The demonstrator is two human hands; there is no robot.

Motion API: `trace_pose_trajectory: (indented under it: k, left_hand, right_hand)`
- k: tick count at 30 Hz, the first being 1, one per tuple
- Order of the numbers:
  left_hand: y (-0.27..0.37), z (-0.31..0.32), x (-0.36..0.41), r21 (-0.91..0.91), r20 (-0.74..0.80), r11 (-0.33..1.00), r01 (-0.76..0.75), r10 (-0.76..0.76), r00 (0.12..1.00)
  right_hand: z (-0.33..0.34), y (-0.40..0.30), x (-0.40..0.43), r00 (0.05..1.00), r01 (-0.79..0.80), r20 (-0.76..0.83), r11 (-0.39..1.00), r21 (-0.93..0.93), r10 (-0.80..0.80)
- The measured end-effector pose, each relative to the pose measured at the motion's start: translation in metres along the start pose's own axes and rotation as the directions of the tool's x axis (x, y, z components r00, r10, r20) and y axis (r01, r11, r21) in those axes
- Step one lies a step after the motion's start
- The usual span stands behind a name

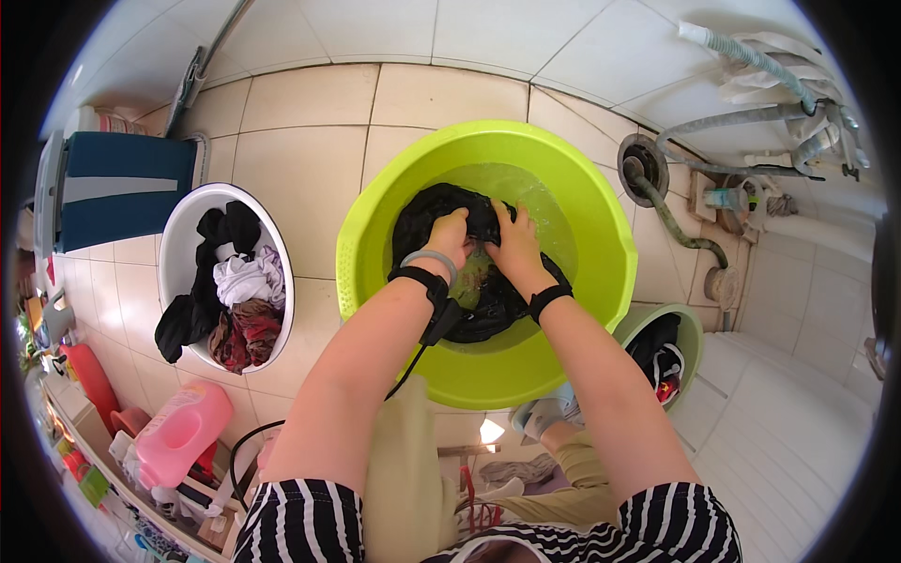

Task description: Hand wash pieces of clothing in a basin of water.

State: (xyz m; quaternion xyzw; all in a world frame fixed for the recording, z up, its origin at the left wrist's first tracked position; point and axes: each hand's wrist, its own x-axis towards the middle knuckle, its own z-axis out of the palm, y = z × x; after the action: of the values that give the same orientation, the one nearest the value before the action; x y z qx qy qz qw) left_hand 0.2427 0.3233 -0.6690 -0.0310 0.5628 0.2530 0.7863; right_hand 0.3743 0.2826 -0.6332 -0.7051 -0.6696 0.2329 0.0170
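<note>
A large lime-green plastic basin stands on the tiled floor in front of me, with water in its bottom. A wet black garment lies in that water, bunched in a rough ring. My left hand grips the garment near its upper middle, fingers bent around the cloth. Just beside it, my right hand rests on the same garment with its fingers spread, the tips over the dark fabric. Whether the right fingers pinch any cloth does not show. A black band is on each wrist, and the left also wears a grey ring-shaped bracelet.
A white basin of black, white and red clothes stands left, near a blue bin. A pale green bucket of dark clothes touches the right side. Beyond are a floor drain with a hose and a pink jug.
</note>
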Motion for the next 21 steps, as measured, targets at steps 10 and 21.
trace_pose_trajectory:
  k: [10,21]
  left_hand:
    - [0.023,0.016,-0.037,-0.234,0.094,0.971,0.056,-0.035,0.995]
    - [0.005,0.020,-0.057,-0.080,-0.079,0.995,-0.057,0.051,0.996]
  right_hand:
    - [-0.034,-0.021,-0.023,0.971,-0.089,0.222,0.734,0.674,-0.086]
    - [-0.036,-0.035,0.012,0.982,-0.171,0.000,0.886,0.430,0.189]
